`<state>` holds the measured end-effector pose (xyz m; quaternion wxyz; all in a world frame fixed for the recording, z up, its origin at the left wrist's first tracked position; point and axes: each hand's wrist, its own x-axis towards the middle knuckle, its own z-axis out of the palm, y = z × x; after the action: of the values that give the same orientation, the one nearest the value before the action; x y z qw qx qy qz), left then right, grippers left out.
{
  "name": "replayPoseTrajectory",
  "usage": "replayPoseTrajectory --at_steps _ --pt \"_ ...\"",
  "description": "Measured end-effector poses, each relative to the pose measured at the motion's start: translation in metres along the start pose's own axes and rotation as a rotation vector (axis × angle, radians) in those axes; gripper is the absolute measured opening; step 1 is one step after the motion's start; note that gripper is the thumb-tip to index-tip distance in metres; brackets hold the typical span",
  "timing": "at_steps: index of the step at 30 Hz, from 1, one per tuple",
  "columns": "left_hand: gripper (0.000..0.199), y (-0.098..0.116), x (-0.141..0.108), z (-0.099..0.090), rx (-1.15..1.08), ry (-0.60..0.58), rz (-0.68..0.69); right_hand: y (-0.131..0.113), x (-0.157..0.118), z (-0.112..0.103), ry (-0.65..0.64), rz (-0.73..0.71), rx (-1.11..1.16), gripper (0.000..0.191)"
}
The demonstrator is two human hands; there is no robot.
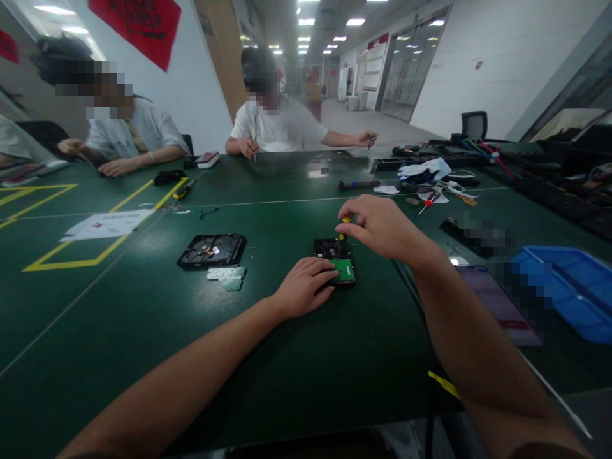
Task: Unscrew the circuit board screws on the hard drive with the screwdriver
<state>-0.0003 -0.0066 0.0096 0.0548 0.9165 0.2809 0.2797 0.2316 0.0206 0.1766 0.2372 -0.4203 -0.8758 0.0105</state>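
A hard drive (329,247) lies on the green table with its green circuit board (345,271) facing up. My left hand (306,285) rests flat over the left side of the drive, fingers stretched onto the board. Above the drive's far end, my right hand (370,224) pinches a small screwdriver (342,233) by its yellow handle, held upright. Its tip points down at the drive; whether it sits in a screw is too small to tell. To the left lie an opened black drive (213,250) and a loose circuit board (228,276). Tiny screws (252,248) are scattered beside them.
On the right are a phone (497,299), a blue tray (568,287) and a black part (471,236). Farther back lie white gloves (424,170), a red screwdriver (429,201) and cables. A paper sheet (108,222) lies left. Two people sit across the table.
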Motion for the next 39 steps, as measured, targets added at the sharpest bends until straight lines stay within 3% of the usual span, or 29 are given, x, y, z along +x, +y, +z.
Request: replayPoseTrajectory --at_steps 8,21,26,39 --pt "0.036 0.0003 0.0001 -0.0001 0.006 -0.009 -0.006 -0.0017 -0.0026 0.0003 -0.037 -0.024 0.038 0.031" --pt "0.035 0.0006 0.0002 -0.0001 0.013 -0.005 0.0 -0.0019 -0.0018 -0.001 -0.039 -0.013 -0.001 0.013" --pt "0.035 0.0007 0.0002 0.0 0.016 0.004 0.004 -0.0002 0.0 -0.0005 -0.033 0.018 -0.091 0.021" --pt "0.035 -0.0004 -0.0004 0.0009 0.02 0.008 0.01 -0.003 -0.001 0.0008 -0.035 -0.035 0.069 0.015"
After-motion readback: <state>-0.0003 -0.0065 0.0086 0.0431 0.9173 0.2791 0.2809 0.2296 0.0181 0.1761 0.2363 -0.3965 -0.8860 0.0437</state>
